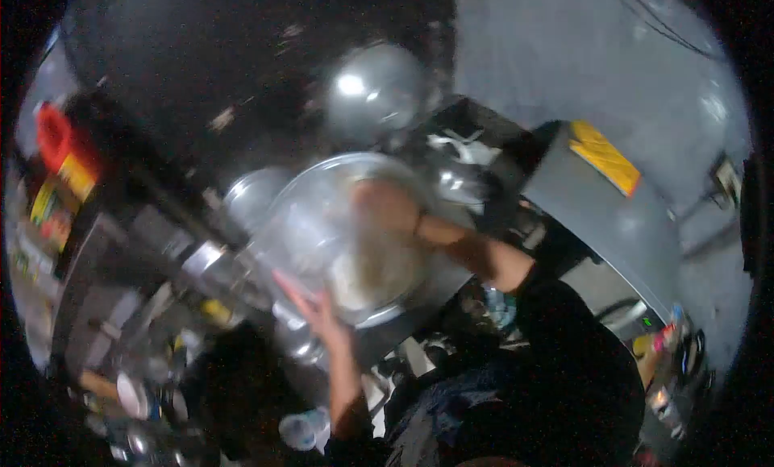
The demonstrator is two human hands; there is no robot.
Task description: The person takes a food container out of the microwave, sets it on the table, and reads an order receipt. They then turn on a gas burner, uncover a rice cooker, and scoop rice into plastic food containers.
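Observation:
A wide metal basin (322, 170) is in the middle of the head view, with a pale, soft-looking mass (367, 282) low inside it. At the basin's near left edge is my left hand (313, 304), its thumb and fingers on either side of the rim, holding it. My right hand (387, 207) reaches into the basin from the right, above or against the pale contents. Motion smears its fingers, so their shape and anything in them cannot be made out.
Behind the basin stands a rounded metal vessel (375, 92); another metal pot (256, 195) is at its left. A dark box (476, 128) holds pale items. To the right, a yellow cloth or mitt (605, 157) lies on a grey surface (601, 217). Cluttered kitchenware fills the lower left.

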